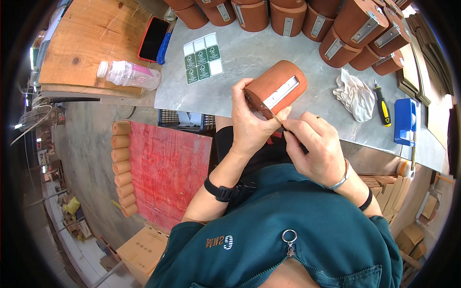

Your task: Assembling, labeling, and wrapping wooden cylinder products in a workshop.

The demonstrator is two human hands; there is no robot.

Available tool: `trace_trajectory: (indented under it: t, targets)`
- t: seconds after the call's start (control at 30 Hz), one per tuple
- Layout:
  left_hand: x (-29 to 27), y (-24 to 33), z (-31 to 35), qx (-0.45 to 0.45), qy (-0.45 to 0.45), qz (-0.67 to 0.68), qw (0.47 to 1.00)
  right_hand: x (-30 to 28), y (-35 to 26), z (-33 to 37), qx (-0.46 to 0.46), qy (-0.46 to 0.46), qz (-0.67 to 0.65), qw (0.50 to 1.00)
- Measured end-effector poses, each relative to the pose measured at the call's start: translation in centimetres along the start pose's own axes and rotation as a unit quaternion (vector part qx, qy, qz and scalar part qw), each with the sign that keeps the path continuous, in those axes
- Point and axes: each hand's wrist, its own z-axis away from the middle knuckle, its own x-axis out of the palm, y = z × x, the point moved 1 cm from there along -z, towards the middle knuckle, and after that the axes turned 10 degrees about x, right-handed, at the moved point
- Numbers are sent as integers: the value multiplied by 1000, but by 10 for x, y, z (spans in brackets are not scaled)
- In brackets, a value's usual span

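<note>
My left hand [250, 120] is closed around the lower end of a reddish-brown cylinder [276, 79], tilted above the table's near edge. A pale metal strip [283, 91] with small holes is set into the cylinder's side. Close by on the right, my right hand [317, 146] pinches a thin brown stick-like piece [276, 118], whose far end reaches the cylinder's lower rim beside my left thumb. My fingers hide the rest of that piece, so its exact kind is unclear. Similar cylinders [288, 24] with metal strips stand grouped and partly stacked along the table's far side.
On the grey table [192, 103] are a sticker sheet [201, 57], white cloth [354, 96], yellow-black screwdriver [382, 106] and blue tape dispenser [405, 122]. A bottle [129, 74] and phone [154, 39] lie left. Below are a dark basket [207, 121], red board [168, 168] and tan rolls [121, 154].
</note>
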Motion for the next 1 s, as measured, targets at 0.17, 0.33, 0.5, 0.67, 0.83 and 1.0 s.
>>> trace_trajectory:
  t: [0.17, 0.33, 0.5, 0.67, 0.83, 1.0]
  targets:
    - [-3, -3, 0, 6, 1, -7, 1000, -6, 14, -4, 77, 74, 10, 994]
    - [-1, -3, 1, 5, 2, -7, 1000, 3, 13, -2, 59, 66, 34, 995]
    - [-2, -2, 1, -10, 4, -4, 1000, -1, 1, 1, 23, 43, -21, 999]
    - [-2, -1, -1, -1, 4, -27, 1000, -18, 9, 0, 188, 64, -162, 967]
    - [-1, -3, -1, 8, 4, -19, 1000, -29, 9, 3, 242, 30, -343, 907]
    - [-1, -2, -1, 6, 3, -15, 1000, -31, 12, 8, 174, 96, -340, 919]
